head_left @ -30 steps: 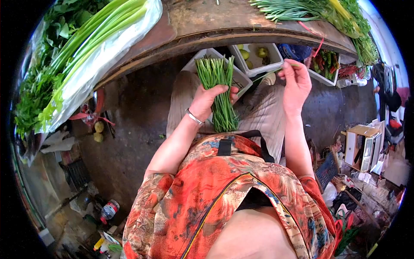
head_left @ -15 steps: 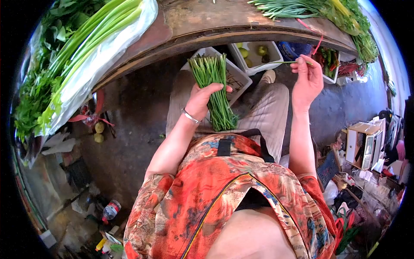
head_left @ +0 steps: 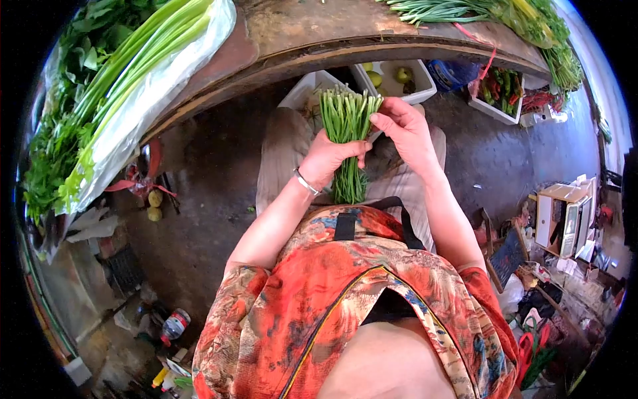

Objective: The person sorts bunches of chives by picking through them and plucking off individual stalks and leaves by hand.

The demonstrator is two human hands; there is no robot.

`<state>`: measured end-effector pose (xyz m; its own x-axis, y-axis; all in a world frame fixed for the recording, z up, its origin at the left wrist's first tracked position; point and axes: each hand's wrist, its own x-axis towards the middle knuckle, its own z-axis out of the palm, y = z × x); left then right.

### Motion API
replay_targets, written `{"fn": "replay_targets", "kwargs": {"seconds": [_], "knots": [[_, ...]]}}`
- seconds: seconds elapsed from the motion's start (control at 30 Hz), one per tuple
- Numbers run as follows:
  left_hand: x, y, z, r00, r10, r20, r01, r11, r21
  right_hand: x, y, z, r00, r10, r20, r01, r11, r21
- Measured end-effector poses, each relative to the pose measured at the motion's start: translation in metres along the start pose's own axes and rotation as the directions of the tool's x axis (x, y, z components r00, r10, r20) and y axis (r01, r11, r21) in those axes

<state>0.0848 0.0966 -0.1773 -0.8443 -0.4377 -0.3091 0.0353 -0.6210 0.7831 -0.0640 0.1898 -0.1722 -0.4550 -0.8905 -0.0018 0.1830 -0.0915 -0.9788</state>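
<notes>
My left hand (head_left: 332,158) is wrapped round a bunch of garlic chives (head_left: 348,123), thin green stalks standing upright over my lap with their pale cut ends at the top. The lower ends reach down to my waist. At the upper right of the bunch my right hand (head_left: 405,133) pinches at the stalk tips, thumb and forefinger touching the outermost ones. Exactly how many stalks it has hold of is hidden by the fingers.
A wooden table (head_left: 292,30) curves across in front, with bagged celery (head_left: 153,73) on its left and green onions (head_left: 438,8) on its right. Beneath it stand white foam boxes (head_left: 425,90), one with green fruit, another with peppers (head_left: 500,90). Clutter (head_left: 558,292) lies at the right.
My right hand has come in from the right, where it held a single stalk out, to the top of the bunch. My left hand has shifted slightly right with the bunch.
</notes>
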Motion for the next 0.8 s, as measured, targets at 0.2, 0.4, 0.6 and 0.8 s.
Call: {"fn": "replay_targets", "kwargs": {"seconds": [0.2, 0.4, 0.6, 0.8], "knots": [[-0.006, 0.01, 0.004, 1.0, -0.013, -0.014, 0.012, 0.997, -0.072, -0.009, -0.004, -0.01, 0.993, 0.05, -0.104, -0.045, 0.998, 0.045], [-0.005, 0.006, 0.004, 0.985, 0.059, -0.159, -0.074, 0.993, -0.09, -0.016, -0.005, -0.013, 0.982, 0.032, -0.185, -0.005, 0.989, 0.147], [-0.007, 0.009, 0.008, 0.974, 0.043, -0.223, -0.058, 0.997, -0.06, -0.019, -0.006, -0.021, 0.977, 0.096, -0.189, -0.053, 0.974, 0.219], [-0.007, 0.009, 0.01, 0.972, 0.053, -0.23, -0.066, 0.997, -0.047, -0.019, -0.007, -0.021, 0.976, 0.089, -0.2, -0.047, 0.978, 0.204]]}}
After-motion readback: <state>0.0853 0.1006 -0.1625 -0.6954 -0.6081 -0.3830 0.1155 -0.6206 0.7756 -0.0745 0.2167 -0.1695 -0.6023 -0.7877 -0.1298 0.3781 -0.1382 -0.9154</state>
